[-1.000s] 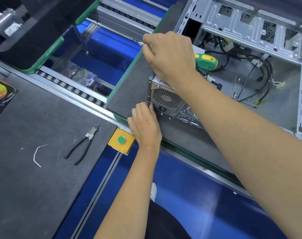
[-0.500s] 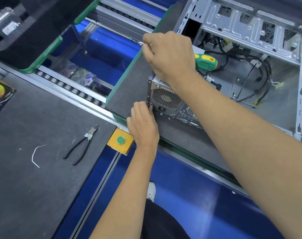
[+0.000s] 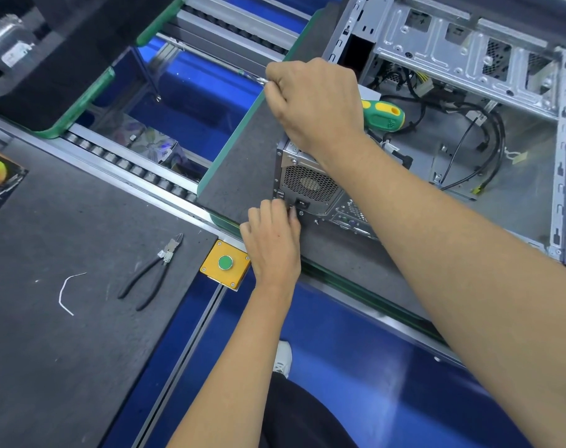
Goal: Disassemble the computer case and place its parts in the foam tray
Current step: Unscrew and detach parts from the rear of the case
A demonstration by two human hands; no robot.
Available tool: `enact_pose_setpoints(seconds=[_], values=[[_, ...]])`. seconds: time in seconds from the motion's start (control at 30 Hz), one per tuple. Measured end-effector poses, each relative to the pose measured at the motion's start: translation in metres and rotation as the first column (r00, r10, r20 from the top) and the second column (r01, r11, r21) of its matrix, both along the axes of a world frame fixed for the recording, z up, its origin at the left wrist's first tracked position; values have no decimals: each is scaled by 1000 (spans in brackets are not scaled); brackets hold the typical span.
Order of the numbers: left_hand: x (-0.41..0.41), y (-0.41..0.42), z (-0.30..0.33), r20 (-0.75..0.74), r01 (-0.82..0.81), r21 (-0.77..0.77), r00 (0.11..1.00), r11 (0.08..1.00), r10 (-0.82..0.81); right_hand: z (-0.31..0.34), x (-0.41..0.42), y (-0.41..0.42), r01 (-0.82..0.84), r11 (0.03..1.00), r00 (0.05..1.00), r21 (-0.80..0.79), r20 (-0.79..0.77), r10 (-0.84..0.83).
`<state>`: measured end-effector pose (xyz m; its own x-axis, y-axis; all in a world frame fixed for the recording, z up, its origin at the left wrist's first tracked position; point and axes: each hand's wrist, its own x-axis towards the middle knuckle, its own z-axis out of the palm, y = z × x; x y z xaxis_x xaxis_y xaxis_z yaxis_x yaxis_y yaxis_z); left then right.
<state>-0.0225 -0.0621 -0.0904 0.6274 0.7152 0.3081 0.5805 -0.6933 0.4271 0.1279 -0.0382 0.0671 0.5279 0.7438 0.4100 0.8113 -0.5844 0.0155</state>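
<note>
While the right hand (image 3: 314, 105) grips a green-and-yellow screwdriver (image 3: 383, 115), the left hand (image 3: 272, 232) pinches at the power supply (image 3: 307, 185), at the rear corner of the open computer case (image 3: 469, 59) lying on the desk (image 3: 243, 163). Likely heavy, rigid and sharp-edged, the supply should be held by its flat sides. Fingertips hide whatever is pinched; cables (image 3: 488, 137) remain inside.

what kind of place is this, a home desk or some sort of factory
Most likely a factory teardown line, not a home desk. A roller conveyor runs between the benches, a yellow button box sits on the bench edge, and an opened computer case rests on a green-edged pallet.
</note>
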Motion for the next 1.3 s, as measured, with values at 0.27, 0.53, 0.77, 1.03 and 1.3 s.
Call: enact_pose_setpoints(seconds=[0.27,0.53,0.77,1.03,1.3], values=[[-7,-3,-4,-123,68,47,990,997,-62,0,1,1,19,999,1000,-30,-23,-20],[-21,9,12,-37,189,-275,978,943,-207,9,-5,-2,3,999,995,-35,-104,-7],[-42,16,23,134,273,-574,961,772,-240,25,-14,-6,-6,994,979,-111,-205,-17],[-47,66,97,248,420,-546,907,725,-339,59,-55,6,128,989,929,76,-358,-92],[-27,84,171,475,592,-640,806,490,-354,87,-73,20,490,737,408,466,-870,279]])
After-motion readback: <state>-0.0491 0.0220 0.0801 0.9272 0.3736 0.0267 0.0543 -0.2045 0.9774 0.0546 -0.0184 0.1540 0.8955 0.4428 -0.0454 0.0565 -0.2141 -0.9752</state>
